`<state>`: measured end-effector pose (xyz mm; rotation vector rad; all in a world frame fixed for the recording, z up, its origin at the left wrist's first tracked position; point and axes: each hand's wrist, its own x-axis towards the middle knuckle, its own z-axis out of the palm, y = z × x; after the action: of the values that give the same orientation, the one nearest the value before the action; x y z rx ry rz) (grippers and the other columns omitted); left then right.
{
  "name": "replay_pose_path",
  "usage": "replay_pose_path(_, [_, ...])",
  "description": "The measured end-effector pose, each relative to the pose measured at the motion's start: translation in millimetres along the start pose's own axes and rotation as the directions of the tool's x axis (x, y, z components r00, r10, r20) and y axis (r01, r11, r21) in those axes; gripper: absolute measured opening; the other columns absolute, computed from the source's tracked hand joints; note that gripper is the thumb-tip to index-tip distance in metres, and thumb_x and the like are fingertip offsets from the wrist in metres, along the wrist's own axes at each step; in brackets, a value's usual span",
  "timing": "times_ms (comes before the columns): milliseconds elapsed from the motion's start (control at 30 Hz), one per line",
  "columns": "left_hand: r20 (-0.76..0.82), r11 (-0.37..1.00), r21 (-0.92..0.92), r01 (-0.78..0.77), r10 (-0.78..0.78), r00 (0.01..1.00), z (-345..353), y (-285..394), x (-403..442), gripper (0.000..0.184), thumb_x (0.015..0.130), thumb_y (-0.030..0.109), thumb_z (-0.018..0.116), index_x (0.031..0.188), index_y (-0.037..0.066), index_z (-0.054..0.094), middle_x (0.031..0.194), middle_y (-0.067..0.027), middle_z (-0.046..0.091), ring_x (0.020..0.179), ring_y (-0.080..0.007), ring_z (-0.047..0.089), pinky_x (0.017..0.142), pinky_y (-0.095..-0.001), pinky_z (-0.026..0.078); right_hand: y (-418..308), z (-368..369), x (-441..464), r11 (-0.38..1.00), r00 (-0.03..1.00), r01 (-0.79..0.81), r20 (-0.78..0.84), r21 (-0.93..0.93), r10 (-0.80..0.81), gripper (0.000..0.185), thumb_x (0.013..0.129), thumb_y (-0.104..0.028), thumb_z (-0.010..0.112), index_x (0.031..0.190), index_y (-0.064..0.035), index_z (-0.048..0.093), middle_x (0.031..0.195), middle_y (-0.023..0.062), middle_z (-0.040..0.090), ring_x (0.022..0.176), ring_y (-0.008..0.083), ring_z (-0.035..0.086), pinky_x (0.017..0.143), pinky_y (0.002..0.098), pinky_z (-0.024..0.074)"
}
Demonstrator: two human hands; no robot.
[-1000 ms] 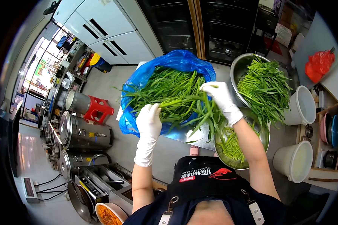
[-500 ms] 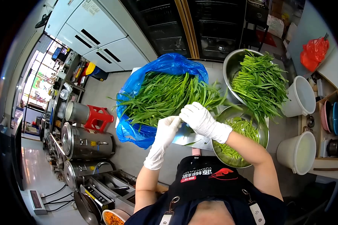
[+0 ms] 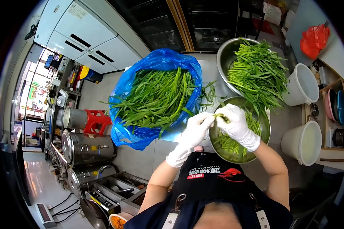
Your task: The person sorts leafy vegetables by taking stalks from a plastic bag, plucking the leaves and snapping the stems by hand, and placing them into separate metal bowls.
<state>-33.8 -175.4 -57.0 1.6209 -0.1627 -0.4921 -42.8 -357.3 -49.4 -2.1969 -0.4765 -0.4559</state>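
The left hand (image 3: pixel 197 129) and right hand (image 3: pixel 235 124) move from the bag (image 3: pixel 162 57) to the small bowl (image 3: pixel 265 133). Loose leaves (image 3: pixel 208 94) now lie on the table (image 3: pixel 208 71).

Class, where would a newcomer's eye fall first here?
Probably on the bright blue bag of long greens, left of centre. Next come the white-gloved left hand and right hand, close together near the lower metal bowl. A red bag stands out at upper right.

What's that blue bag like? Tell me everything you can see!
The blue bag looks like thin, shiny, crinkly plastic. Its mouth is wide open, with a wrinkled rim around a heap of long green stems and leaves; some poke over the side. It sits on a shiny flat surface, bulging past the near edge.
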Motion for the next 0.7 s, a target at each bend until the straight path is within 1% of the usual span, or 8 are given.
replay_pose_path(33, [0.023, 0.986, 0.041, -0.164, 0.163, 0.986, 9.1, -8.3, 7.2, 0.020, 0.096, 0.017, 0.059, 0.093, -0.001, 0.066, 0.075, 0.0007, 0.057, 0.069, -0.0074, 0.049, 0.066, -0.0217, 0.041, 3.5, -6.7, -7.1, 0.994, 0.995, -0.100, 0.008, 0.034, 0.100, 0.012, 0.079, -0.012, 0.067, 0.089, -0.0067, 0.067, 0.080, 0.0096, 0.064, 0.071, 0.0240, 0.062, 0.066, 0.0338, 0.0499])
replay_pose_path(100, [-0.003, 0.953, 0.030, -0.302, 0.302, 0.953, 27.5, -18.1, 11.0, 0.019, 0.095, 0.015, 0.059, 0.098, -0.002, 0.067, 0.079, -0.0013, 0.059, 0.071, -0.0091, 0.051, 0.068, -0.0227, 0.042, 14.4, -30.3, -14.0, 0.749, 0.879, -0.463, 0.135, 0.474, 0.457, 0.008, 0.088, -0.005, 0.062, 0.093, 0.0003, 0.065, 0.082, 0.0031, 0.063, 0.074, 0.0091, 0.058, 0.069, 0.0243, 0.0483])
replay_pose_path(233, [0.192, 0.924, 0.273, -0.269, 0.221, 0.956, 31.9, -30.9, 19.4, 0.026, 0.091, 0.013, 0.062, 0.114, 0.001, 0.066, 0.095, -0.0097, 0.066, 0.086, -0.0211, 0.061, 0.081, -0.0314, 0.048, 52.8, -88.8, -26.8, 0.724, 0.859, -0.432, 0.000, 0.537, 0.512, 0.010, 0.094, -0.009, 0.058, 0.094, -0.0005, 0.063, 0.076, 0.0013, 0.059, 0.068, 0.0086, 0.053, 0.068, 0.0240, 0.0457])
replay_pose_path(267, [0.197, 0.718, 0.539, -0.440, 0.401, 0.895, 26.6, -41.9, 22.3, 0.036, 0.087, 0.013, 0.066, 0.121, 0.003, 0.063, 0.100, -0.0143, 0.067, 0.094, -0.0293, 0.063, 0.085, -0.0349, 0.049, 58.5, -102.2, -30.7, 0.725, 0.856, -0.418, -0.031, 0.548, 0.516, 0.012, 0.095, -0.012, 0.058, 0.094, -0.0009, 0.062, 0.075, 0.0017, 0.058, 0.067, 0.0092, 0.053, 0.068, 0.0246, 0.0462])
replay_pose_path(367, [0.027, 0.472, 0.806, -0.356, 0.572, 0.820, -8.4, -46.8, 32.5, 0.033, 0.081, 0.010, 0.067, 0.113, 0.004, 0.066, 0.098, -0.0149, 0.068, 0.089, -0.0309, 0.064, 0.082, -0.0378, 0.051, 66.7, -124.4, -41.6, 0.550, 0.820, -0.370, -0.015, 0.749, 0.572, 0.016, 0.096, -0.018, 0.057, 0.098, -0.0025, 0.061, 0.075, 0.0029, 0.057, 0.066, 0.0110, 0.054, 0.067, 0.0267, 0.0474])
replay_pose_path(467, [-0.087, 0.167, 0.986, 0.011, 0.455, 0.886, -61.4, -24.9, 34.0, 0.013, 0.078, 0.013, 0.066, 0.088, 0.007, 0.071, 0.082, -0.0132, 0.069, 0.079, -0.0306, 0.066, 0.070, -0.0405, 0.052, 68.2, -124.1, -42.4, 0.498, 0.806, -0.410, 0.048, 0.765, 0.590, 0.017, 0.096, -0.019, 0.058, 0.099, -0.0023, 0.060, 0.076, 0.0042, 0.058, 0.063, 0.0118, 0.054, 0.060, 0.0258, 0.0462])
replay_pose_path(567, [-0.073, -0.126, 0.987, 0.104, 0.231, 0.970, -107.6, -47.0, 36.8, 0.010, 0.073, 0.020, 0.070, 0.073, 0.010, 0.072, 0.071, -0.0129, 0.067, 0.071, -0.0321, 0.067, 0.064, -0.0423, 0.051, 65.3, -106.8, -37.8, 0.408, 0.792, -0.461, 0.158, 0.788, 0.590, 0.016, 0.095, -0.015, 0.058, 0.100, -0.0006, 0.060, 0.075, 0.0043, 0.058, 0.060, 0.0113, 0.054, 0.056, 0.0235, 0.0445])
replay_pose_path(700, [-0.090, 0.020, 0.996, 0.089, 0.128, 0.988, -112.1, -31.2, 27.9, 0.014, 0.074, 0.022, 0.071, 0.081, 0.010, 0.075, 0.078, -0.0160, 0.069, 0.075, -0.0331, 0.067, 0.072, -0.0425, 0.053, 60.6, -77.4, -28.2, 0.414, 0.798, -0.520, 0.253, 0.747, 0.547, 0.009, 0.090, -0.009, 0.062, 0.094, -0.0008, 0.061, 0.072, 0.0033, 0.058, 0.060, 0.0109, 0.055, 0.056, 0.0240, 0.0450])
